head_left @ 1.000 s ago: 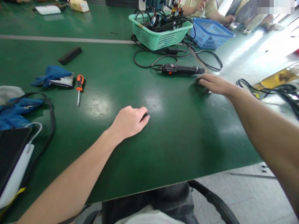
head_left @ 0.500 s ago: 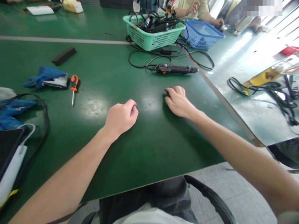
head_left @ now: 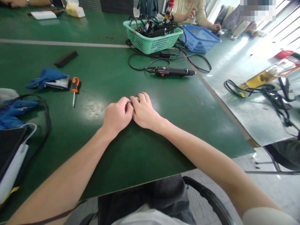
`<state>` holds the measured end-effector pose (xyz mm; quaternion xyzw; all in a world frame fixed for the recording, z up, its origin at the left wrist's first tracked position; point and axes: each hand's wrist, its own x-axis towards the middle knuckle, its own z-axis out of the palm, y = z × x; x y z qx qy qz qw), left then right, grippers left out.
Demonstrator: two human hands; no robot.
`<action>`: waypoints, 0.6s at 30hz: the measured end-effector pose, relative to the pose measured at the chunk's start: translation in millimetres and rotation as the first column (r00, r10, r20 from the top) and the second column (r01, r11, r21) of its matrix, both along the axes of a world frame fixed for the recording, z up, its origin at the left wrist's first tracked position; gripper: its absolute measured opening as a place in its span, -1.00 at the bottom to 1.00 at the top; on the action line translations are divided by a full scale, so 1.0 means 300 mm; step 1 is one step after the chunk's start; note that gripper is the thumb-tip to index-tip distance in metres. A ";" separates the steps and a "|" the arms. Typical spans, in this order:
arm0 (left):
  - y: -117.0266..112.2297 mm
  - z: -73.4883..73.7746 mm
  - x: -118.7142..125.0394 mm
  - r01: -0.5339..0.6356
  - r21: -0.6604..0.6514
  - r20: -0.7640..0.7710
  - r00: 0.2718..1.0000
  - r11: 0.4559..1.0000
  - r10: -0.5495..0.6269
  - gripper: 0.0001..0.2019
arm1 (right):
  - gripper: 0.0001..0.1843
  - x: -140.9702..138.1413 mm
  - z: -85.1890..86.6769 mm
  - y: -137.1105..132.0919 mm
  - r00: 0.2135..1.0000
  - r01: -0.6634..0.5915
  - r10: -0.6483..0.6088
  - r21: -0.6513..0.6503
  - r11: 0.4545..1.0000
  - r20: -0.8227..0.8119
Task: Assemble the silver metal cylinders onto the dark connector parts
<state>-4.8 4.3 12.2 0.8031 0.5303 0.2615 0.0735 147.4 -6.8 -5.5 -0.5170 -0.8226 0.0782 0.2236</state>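
My left hand point(head_left: 117, 115) is closed in a loose fist above the green table, thumb against the curled fingers. My right hand point(head_left: 145, 112) meets it from the right, its fingers bent and pressed together at the left hand's thumb side. A small dark or greyish bit shows between the fingertips, too covered to name. Beyond the hands lies a black electric screwdriver point(head_left: 175, 72) with an orange switch and a coiled cord. To their left rests a hand screwdriver point(head_left: 74, 89) with an orange and black handle.
Blue work gloves point(head_left: 52, 77) and a black bar point(head_left: 66, 58) lie at the left. A green basket point(head_left: 153, 43) of cords and tools stands at the back, beside a blue basket point(head_left: 201, 39). People sit across the table. A tablet-like device point(head_left: 10, 147) is at the near left.
My right hand has moved left and come up against my left hand. The left hand stays nearly in place, still closed. The view has shifted slightly.
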 end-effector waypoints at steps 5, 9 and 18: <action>0.007 -0.006 -0.004 0.029 -0.013 -0.026 0.999 0.999 -0.029 -0.71 | -0.45 0.088 0.075 -0.010 0.999 0.020 -0.017 0.063 0.998 -0.046; 0.014 -0.009 -0.001 0.058 -0.047 -0.072 0.996 0.997 -0.061 -0.64 | -0.56 0.171 0.073 -0.023 0.997 0.013 -0.005 0.099 0.995 -0.082; 0.020 0.009 0.021 0.133 -0.088 -0.309 0.939 0.987 -0.154 -0.38 | -0.64 0.190 0.007 -0.005 0.999 -0.039 0.042 0.134 0.990 -0.020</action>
